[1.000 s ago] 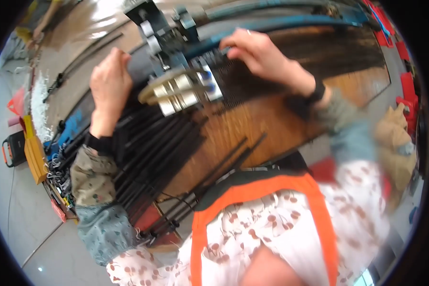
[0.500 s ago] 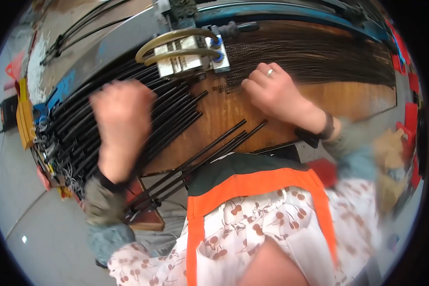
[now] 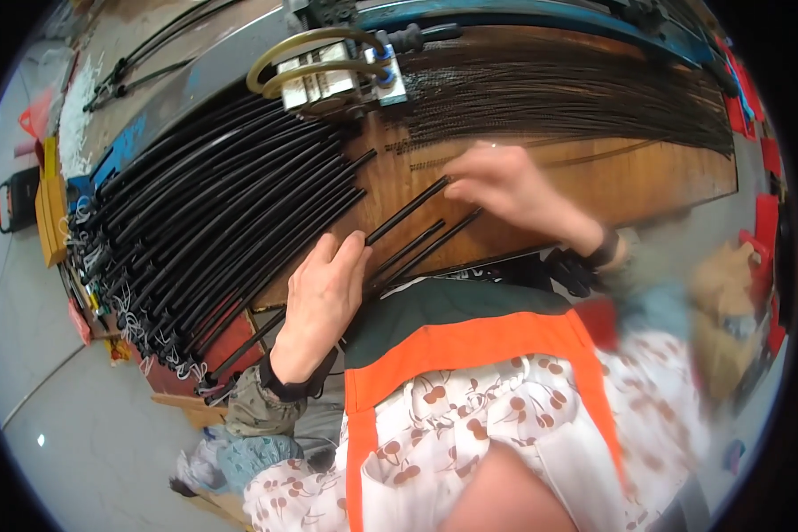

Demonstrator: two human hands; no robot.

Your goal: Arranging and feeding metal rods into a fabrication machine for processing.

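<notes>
Moving toward the middle and down since the earlier frame, the left hand (image 3: pixel 319 288) is now grasping a black rod (image 3: pixel 408 211), whose upper end is sitting higher than before, while the right hand (image 3: pixel 510 191) is staying close to its earlier place. The black rod is lying over the near part of the wooden table (image 3: pixel 647 182), its long axis running from lower left to upper right, out of the left grip toward the right fingertips. The right hand is being nearer to that end, its fingers just beside or touching it; blur is hiding whether that grip is clenched. Below, two loose rods (image 3: pixel 408 247) are pointing nearly the same way.
</notes>
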